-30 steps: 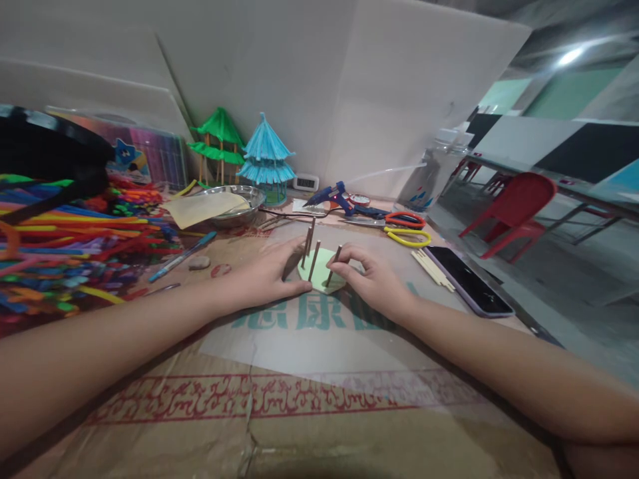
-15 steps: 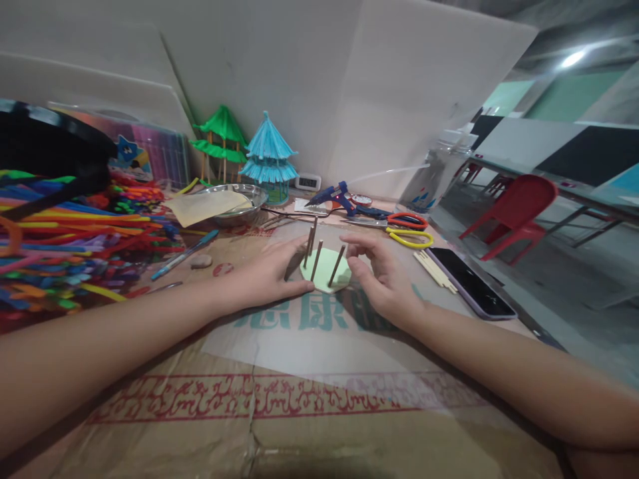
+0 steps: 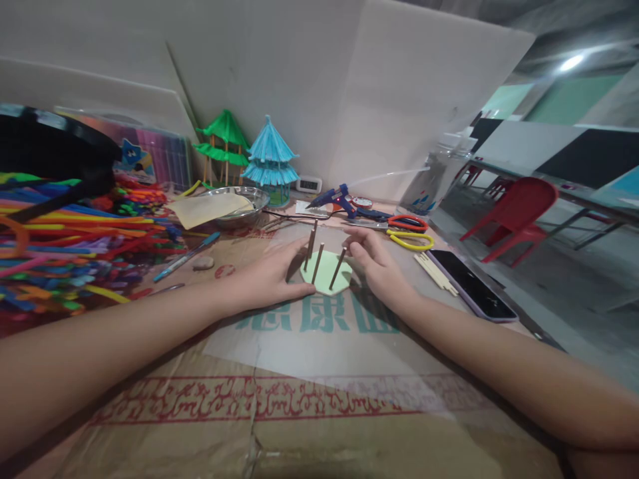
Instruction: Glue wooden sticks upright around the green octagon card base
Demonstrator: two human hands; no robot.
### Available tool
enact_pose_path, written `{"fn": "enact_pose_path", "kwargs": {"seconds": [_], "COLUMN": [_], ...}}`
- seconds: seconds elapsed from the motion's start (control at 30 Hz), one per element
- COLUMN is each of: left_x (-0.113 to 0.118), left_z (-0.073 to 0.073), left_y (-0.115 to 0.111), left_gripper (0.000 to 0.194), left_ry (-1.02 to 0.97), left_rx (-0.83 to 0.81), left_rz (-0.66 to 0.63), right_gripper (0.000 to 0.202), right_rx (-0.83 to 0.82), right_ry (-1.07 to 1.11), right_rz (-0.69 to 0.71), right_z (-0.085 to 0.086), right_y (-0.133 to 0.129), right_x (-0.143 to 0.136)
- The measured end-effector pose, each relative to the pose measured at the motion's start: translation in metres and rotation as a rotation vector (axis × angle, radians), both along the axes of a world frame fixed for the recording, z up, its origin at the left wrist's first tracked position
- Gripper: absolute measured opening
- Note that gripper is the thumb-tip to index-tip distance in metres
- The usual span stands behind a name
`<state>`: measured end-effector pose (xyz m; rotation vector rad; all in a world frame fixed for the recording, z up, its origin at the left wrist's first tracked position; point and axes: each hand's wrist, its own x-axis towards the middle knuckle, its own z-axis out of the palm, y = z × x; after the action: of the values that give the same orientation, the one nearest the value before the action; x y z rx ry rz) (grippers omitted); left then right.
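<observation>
A light green card base [image 3: 325,283] with rounded corners lies on the sheet in front of me. Several thin brown sticks [image 3: 318,263] rise from it, the right one [image 3: 338,269] leaning to the right. At the base's left edge, my left hand [image 3: 272,276] rests low with fingers stretched forward and thumb apart, the thumb tip by the near edge. My right hand [image 3: 378,266] is on the other side, fingers loosely bent and apart, thumb close to the top of the leaning stick; whether they touch, I cannot tell. Neither hand visibly grips anything.
Behind stand a blue model pavilion [image 3: 270,159], a green one [image 3: 224,143], a metal bowl [image 3: 259,198] and a glue gun [image 3: 335,198]. Scissors [image 3: 410,239], pale sticks [image 3: 436,274] and a phone [image 3: 472,285] lie right. Colourful pipe cleaners [image 3: 74,246] are heaped left.
My right hand has turned slightly and its fingers have shifted, the thumb moving up near the top of the leaning stick. My left hand and the base look unchanged.
</observation>
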<state>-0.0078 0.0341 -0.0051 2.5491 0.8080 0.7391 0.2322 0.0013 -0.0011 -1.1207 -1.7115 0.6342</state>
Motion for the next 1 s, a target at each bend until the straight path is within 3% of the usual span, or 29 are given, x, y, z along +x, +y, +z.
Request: {"fn": "enact_pose_path", "kwargs": {"seconds": [0.17,0.43,0.6,0.7,0.8,1.0], "left_x": [0.000,-0.002,-0.003,-0.003,-0.003,-0.001], "left_z": [-0.001,-0.002,-0.008,-0.006,0.003,0.013], "left_y": [0.000,0.000,0.004,0.006,0.004,-0.002], "left_gripper": [0.079,0.081,0.067,0.049,0.034,0.027], "left_ry": [-0.002,0.073,-0.109,-0.251,-0.264,-0.235], "left_rx": [0.012,-0.057,-0.156,-0.191,-0.167,-0.102], "left_rz": [0.010,0.081,0.054,0.107,0.190,0.246], "right_gripper": [0.025,0.028,0.026,0.026,0.027,0.030], "right_rx": [-0.163,-0.177,-0.172,-0.174,-0.180,-0.160], "right_ry": [0.029,-0.033,-0.041,-0.042,-0.021,-0.043], "right_rz": [0.008,-0.003,0.006,0.017,0.036,0.081], "right_z": [-0.002,-0.003,-0.006,-0.008,-0.010,-0.012], "right_y": [0.006,0.005,0.007,0.007,0.007,0.005], "right_x": [0.000,0.001,0.002,0.001,0.001,0.000]}}
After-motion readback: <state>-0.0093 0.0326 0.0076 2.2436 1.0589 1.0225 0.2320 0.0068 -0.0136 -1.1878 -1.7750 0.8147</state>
